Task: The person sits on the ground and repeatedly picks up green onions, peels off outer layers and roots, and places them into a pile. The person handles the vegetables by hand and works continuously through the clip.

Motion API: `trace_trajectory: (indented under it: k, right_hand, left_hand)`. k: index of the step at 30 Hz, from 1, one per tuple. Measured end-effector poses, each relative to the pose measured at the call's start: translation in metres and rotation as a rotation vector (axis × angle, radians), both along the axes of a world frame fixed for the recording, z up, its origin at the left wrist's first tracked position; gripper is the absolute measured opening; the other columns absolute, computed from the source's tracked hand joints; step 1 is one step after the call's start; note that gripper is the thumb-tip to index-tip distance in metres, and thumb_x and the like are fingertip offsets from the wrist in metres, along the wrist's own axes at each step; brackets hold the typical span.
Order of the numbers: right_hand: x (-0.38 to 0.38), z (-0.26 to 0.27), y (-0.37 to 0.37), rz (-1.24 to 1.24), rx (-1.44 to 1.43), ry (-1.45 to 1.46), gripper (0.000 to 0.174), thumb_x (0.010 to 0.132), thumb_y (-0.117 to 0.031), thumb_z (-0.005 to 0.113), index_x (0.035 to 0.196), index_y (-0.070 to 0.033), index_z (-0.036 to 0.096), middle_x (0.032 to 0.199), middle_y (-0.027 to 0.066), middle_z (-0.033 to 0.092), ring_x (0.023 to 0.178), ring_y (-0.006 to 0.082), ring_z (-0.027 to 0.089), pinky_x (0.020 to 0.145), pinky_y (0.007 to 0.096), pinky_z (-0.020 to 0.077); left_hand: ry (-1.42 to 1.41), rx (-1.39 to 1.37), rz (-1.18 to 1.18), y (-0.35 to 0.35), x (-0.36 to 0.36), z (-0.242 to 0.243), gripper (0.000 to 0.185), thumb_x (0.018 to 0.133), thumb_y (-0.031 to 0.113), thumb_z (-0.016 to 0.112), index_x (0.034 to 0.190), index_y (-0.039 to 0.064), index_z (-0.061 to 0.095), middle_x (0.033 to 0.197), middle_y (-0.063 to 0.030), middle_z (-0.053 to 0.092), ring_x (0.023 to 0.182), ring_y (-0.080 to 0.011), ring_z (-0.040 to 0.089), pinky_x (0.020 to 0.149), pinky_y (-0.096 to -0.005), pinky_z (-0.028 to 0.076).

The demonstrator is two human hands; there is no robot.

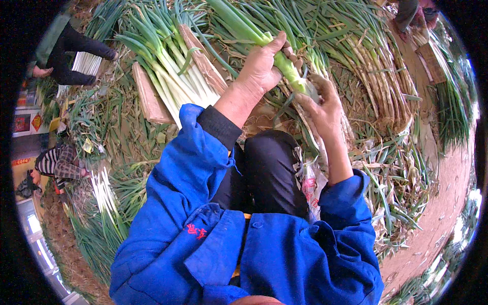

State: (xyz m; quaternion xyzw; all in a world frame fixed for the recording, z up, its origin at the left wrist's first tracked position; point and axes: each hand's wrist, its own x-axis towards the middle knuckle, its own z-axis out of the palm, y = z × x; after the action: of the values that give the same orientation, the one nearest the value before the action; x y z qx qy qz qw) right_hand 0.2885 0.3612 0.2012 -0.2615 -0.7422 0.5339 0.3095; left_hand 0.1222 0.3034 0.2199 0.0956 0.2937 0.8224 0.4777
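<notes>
My left hand (263,65) is wrapped around the stalk of a thick green onion (291,74) held up above my knees. The green leaves of the onion run up past the top of the view. My right hand (324,105) has its thumb and fingers around the lower, paler end of the same stalk. Something whitish and thin shows between those fingers; it may be loose skin. To the left, a bundle of peeled green onions (179,76) lies between two wooden boards, its lower ends partly hidden by my left sleeve. Unpeeled green onions (305,118) lie beneath my right hand.
A tied bundle of soil-covered green onions (381,76) lies at the right. Stripped leaves (396,183) are heaped beside my right arm. A plastic bag (312,187) rests against my right leg. Other people (61,166) are among more onions at the left and upper right.
</notes>
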Motion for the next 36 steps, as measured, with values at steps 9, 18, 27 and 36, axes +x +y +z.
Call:
trace_trajectory:
  k: [9,18,27,36]
  right_hand:
    - [-0.003,-0.005,-0.011,0.126,0.664,0.080,0.020,0.071,0.001,0.064,0.084,-0.002,0.050,0.083,0.0157,0.051,0.076,0.0351,0.052,0.067,0.0402,0.0442]
    - [0.019,0.005,-0.021,0.200,0.533,0.217,0.022,0.071,0.006,0.064,0.084,-0.001,0.048,0.079,0.0153,0.050,0.071,0.0334,0.053,0.062,0.0364,0.0448]
    - [0.130,0.005,-0.020,0.669,0.534,-0.428,0.024,0.067,0.004,0.054,0.089,0.000,0.046,0.091,0.0188,0.050,0.082,0.0392,0.053,0.068,0.0442,0.0459]
    - [0.302,-0.096,0.002,0.538,0.607,-1.004,0.026,0.068,-0.001,0.058,0.093,-0.003,0.050,0.088,0.0181,0.053,0.085,0.0367,0.056,0.071,0.0415,0.0481]
  left_hand:
    - [0.041,-0.024,-0.008,0.001,0.005,-0.008,0.017,0.089,0.024,0.060,0.085,0.008,0.054,0.070,-0.0043,0.054,0.066,-0.0183,0.055,0.070,-0.0454,0.054]
    - [-0.115,-0.344,0.323,0.007,-0.018,-0.029,0.029,0.087,0.030,0.063,0.078,0.009,0.046,0.067,-0.0056,0.050,0.059,-0.0206,0.053,0.061,-0.0470,0.053]
    - [-0.030,-0.354,0.395,0.000,-0.046,-0.038,0.034,0.086,0.033,0.064,0.072,0.010,0.043,0.060,-0.0047,0.047,0.054,-0.0196,0.048,0.056,-0.0431,0.050]
    - [-0.010,-0.345,0.526,-0.007,-0.090,-0.059,0.035,0.088,0.037,0.061,0.072,0.011,0.043,0.051,-0.0032,0.044,0.043,-0.0193,0.045,0.044,-0.0399,0.045]
